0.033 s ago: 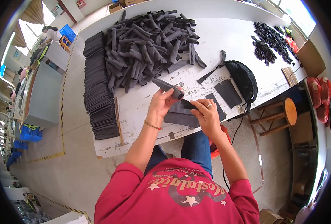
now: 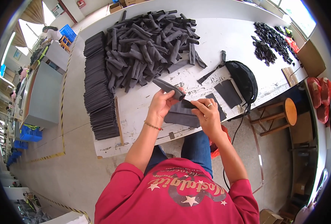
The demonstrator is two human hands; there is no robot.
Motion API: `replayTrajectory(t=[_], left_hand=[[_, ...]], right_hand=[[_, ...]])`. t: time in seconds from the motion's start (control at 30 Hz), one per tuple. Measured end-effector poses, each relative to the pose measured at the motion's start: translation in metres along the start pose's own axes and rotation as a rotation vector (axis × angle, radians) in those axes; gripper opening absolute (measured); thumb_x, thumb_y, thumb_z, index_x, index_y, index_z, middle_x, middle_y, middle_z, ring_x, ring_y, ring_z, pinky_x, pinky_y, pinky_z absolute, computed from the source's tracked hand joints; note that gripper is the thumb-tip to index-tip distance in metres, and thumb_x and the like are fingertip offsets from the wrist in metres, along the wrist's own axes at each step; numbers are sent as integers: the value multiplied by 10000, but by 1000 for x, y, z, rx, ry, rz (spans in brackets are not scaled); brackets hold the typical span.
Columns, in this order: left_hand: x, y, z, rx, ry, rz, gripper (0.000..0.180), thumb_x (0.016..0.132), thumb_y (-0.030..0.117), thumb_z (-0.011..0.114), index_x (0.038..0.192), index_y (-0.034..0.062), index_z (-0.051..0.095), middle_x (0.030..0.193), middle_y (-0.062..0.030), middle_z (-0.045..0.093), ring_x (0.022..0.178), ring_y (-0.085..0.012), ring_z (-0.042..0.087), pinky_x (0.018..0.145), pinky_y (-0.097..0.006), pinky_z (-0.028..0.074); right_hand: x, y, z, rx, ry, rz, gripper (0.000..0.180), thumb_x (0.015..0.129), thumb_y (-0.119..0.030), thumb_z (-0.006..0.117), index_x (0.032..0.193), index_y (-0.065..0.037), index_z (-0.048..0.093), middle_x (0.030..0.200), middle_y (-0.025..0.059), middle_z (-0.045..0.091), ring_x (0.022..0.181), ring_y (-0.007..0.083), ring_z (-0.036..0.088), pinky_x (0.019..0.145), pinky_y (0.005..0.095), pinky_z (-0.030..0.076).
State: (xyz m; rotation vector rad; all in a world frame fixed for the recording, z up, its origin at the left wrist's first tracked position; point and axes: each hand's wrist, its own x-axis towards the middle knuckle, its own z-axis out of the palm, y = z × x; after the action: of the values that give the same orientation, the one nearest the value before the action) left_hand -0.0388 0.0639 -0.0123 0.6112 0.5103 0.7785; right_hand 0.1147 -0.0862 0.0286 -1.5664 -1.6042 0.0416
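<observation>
**Rolled fabric piece held in both hands over the near table edge**

The rolled dark grey fabric piece (image 2: 169,88) is held above the near edge of the white table (image 2: 225,41), tilted, its free end pointing up and to the person's left. The left hand (image 2: 162,105) has its grip closed around the lower end of the roll, fingers wrapped over it. The right hand (image 2: 207,112), with a ring on one finger, has its grip pinched shut on the same piece where it meets the flat dark sheets (image 2: 182,116) lying under both hands. Whether the roll is joined to those sheets cannot be told. A thin bracelet (image 2: 152,126) sits on the left wrist.

Just beyond the hands, a large loose heap of rolled pieces (image 2: 146,48) of the same dark material covers the middle of the table. To its left, a long stack of flat dark sheets (image 2: 98,89) runs along the table's left edge, with a narrow wooden stick (image 2: 118,119) lying beside it.

To the right of the hands lie a single flat dark rectangle (image 2: 228,92) and a black rounded bag (image 2: 244,80) with a strap (image 2: 212,71) trailing towards the heap. A smaller pile of dark pieces (image 2: 268,43) lies at the far right of the table. A round wooden stool (image 2: 281,112) stands off the table's right corner. The person wears a red shirt and blue trousers.
</observation>
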Motion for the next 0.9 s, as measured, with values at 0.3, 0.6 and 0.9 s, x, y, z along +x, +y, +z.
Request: replayTrajectory(t=[0.3, 0.6, 0.9], left_hand=[[-7, -2, 13, -40, -13, -19, 279, 896, -21, 562, 1160, -76, 490, 1099, -240, 638, 1044, -326, 649, 903, -400, 559], [-6, -6, 14, 9, -55, -108, 256, 915, 12, 572, 1153, -56, 509, 1092, -226, 645, 1027, -316, 653, 887, -418, 565], [-27, -4, 36, 1, -74, -30, 358, 929, 14, 553, 1265, -18, 434, 1171, -262, 601, 1094, -339, 621, 887, -434, 572]], right_hand=[[0, 4, -10, -70, 33, -20, 241, 770, -58, 704, 1008, -96, 711, 918, 38, 611, 854, 239, 540, 769, 361, 404], [7, 3, -18, -223, 9, -127, 253, 759, -63, 698, 1008, -108, 706, 911, 32, 601, 865, 234, 542, 787, 373, 399], [4, -5, -15, -482, 82, -260, 325, 770, -82, 648, 1093, -50, 641, 991, 47, 574, 927, 237, 550, 845, 400, 409]])
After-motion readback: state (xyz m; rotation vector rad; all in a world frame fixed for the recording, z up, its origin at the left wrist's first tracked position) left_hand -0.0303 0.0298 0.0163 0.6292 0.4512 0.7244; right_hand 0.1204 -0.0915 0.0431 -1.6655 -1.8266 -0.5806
